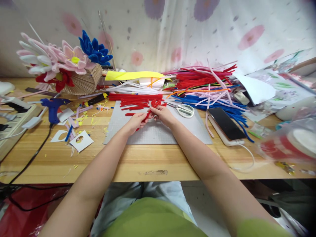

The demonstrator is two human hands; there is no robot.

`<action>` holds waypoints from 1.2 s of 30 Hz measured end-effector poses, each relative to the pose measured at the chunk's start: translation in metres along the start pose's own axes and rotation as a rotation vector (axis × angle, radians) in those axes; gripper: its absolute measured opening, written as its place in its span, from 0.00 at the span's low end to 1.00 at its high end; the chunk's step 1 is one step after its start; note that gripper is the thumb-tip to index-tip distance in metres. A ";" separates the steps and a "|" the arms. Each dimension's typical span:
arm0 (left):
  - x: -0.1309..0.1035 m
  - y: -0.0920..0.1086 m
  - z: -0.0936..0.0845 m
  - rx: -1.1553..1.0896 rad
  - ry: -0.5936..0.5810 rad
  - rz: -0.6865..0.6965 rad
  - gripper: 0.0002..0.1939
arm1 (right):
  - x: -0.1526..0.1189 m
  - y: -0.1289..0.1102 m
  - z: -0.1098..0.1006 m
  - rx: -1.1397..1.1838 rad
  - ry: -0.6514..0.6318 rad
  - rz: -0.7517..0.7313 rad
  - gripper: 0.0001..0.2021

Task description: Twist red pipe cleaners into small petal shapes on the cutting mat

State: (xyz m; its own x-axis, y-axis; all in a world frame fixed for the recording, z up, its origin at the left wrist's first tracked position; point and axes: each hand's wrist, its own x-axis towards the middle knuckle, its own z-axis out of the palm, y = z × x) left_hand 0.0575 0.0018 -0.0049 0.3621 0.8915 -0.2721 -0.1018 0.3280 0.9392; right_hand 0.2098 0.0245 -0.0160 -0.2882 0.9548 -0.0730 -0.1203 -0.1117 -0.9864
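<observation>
My left hand (137, 123) and my right hand (163, 115) meet above the grey cutting mat (160, 135). Both are closed on a red pipe cleaner piece (154, 104) that is bent into loops. Its lower end pokes out below my left fingers; the fingers hide much of the rest. Just behind my hands lie several cut red pipe cleaners (134, 102) of different lengths, side by side on the mat. To the right of my right hand rests a pair of scissors (185, 111) with pale handles.
At the left are a blue glue gun (53, 108), paper scraps (82, 141) and a basket (82, 80) of fuzzy flowers. Bundles of red pipe cleaners (197, 79) and blue pipe cleaners (209, 103) lie behind. A phone (226, 123) and a bagged cup (288, 144) stand right.
</observation>
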 end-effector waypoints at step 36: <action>-0.006 0.004 0.010 -0.133 0.007 -0.110 0.16 | 0.007 -0.008 -0.013 0.394 0.349 -0.147 0.09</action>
State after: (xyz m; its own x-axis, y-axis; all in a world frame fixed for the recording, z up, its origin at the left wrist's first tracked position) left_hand 0.0642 -0.0050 0.0021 0.3715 0.8501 -0.3732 -0.1837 0.4613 0.8680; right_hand 0.2207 0.0353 -0.0106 0.0826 0.9954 -0.0492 -0.5018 -0.0011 -0.8650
